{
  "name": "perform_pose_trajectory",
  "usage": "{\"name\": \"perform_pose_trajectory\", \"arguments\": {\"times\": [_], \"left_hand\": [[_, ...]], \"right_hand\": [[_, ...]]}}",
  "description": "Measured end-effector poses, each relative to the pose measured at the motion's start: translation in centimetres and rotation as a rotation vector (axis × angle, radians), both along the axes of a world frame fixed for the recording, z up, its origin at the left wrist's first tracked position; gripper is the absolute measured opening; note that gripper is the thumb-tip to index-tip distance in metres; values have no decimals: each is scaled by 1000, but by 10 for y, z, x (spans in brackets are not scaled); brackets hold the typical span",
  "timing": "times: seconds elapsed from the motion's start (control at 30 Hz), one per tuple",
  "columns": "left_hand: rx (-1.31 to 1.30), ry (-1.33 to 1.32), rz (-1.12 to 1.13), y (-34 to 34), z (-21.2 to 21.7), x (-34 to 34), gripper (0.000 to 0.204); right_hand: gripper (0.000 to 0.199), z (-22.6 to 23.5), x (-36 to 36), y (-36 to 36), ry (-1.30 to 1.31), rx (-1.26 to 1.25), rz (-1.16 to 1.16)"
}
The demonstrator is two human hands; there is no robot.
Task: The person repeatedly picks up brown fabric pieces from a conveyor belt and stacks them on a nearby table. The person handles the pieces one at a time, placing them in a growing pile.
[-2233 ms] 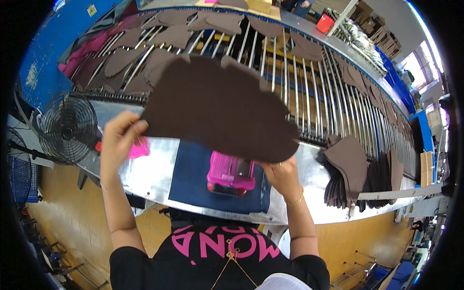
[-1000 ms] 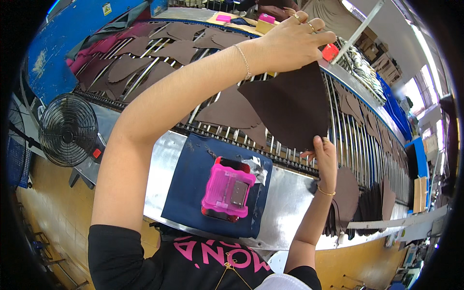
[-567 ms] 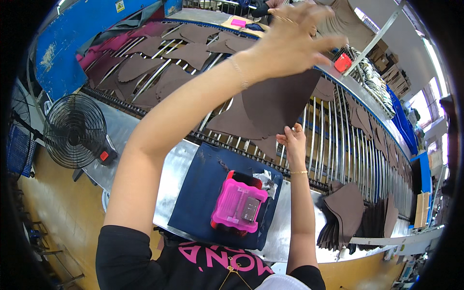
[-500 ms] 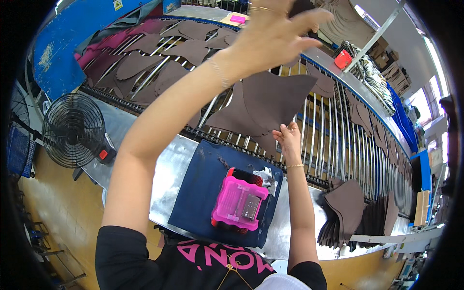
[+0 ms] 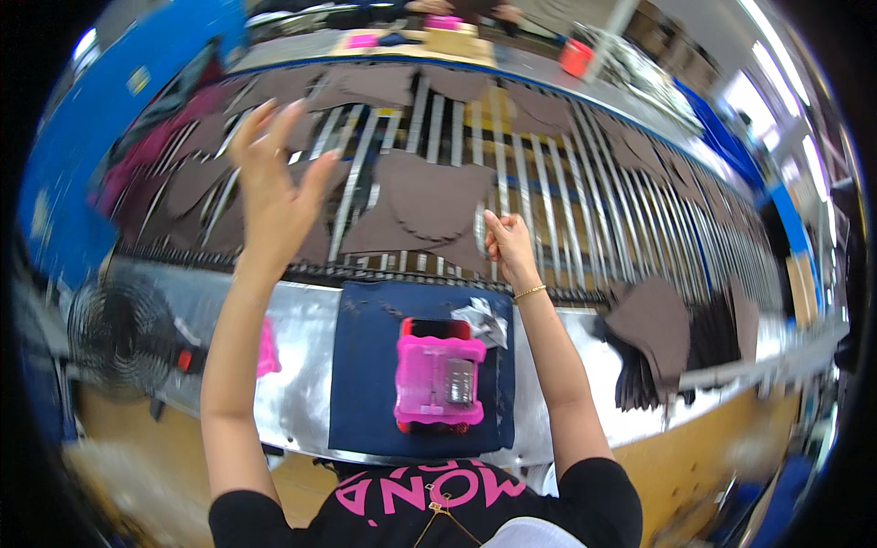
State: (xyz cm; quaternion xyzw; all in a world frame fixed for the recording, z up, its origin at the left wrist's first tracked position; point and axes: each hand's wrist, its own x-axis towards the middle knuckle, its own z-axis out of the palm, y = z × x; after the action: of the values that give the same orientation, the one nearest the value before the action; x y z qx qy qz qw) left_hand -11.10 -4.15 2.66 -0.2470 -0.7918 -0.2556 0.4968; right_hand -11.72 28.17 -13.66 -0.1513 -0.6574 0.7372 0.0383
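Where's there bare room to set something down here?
Metal benchtop: a bare strip between the pink object at left and the blue mat. Rod conveyor: bare rods, gaps between, just right of the right hand. Crowded: the conveyor's left half, under overlapping brown pieces, and the mat's middle, under the pink tray.

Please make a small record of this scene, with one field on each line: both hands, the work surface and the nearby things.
Left hand: raised over the rods, fingers spread, holding nothing
Right hand: fingers partly curled, close to the brown piece; grip unclear
Brown piece: lying on metal rods, overlapping another
Pink tray: on navy mat, metallic block inside
Left side: black fan, blurred
Right side: hanging brown stack
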Motion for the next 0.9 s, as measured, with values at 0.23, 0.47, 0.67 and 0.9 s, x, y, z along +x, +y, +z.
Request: {"name": "perform_pose_trajectory", "arguments": {"times": [0.23, 0.47, 0.67, 0.9], "left_hand": [[139, -232, -27, -23, -48, 18, 39], [169, -598, -341, -20, -80, 23, 31], [-22, -482, -318, -2, -71, 43, 37], [-29, -517, -355, 0, -68, 55, 32]], "right_hand": [[27, 45, 162, 171, 143, 991, -713], [50, 19, 309, 295, -805, 1176, -770], [66, 23, 306, 312, -899, 1073, -725], [43, 39, 284, 325, -743, 1194, -657]]}}
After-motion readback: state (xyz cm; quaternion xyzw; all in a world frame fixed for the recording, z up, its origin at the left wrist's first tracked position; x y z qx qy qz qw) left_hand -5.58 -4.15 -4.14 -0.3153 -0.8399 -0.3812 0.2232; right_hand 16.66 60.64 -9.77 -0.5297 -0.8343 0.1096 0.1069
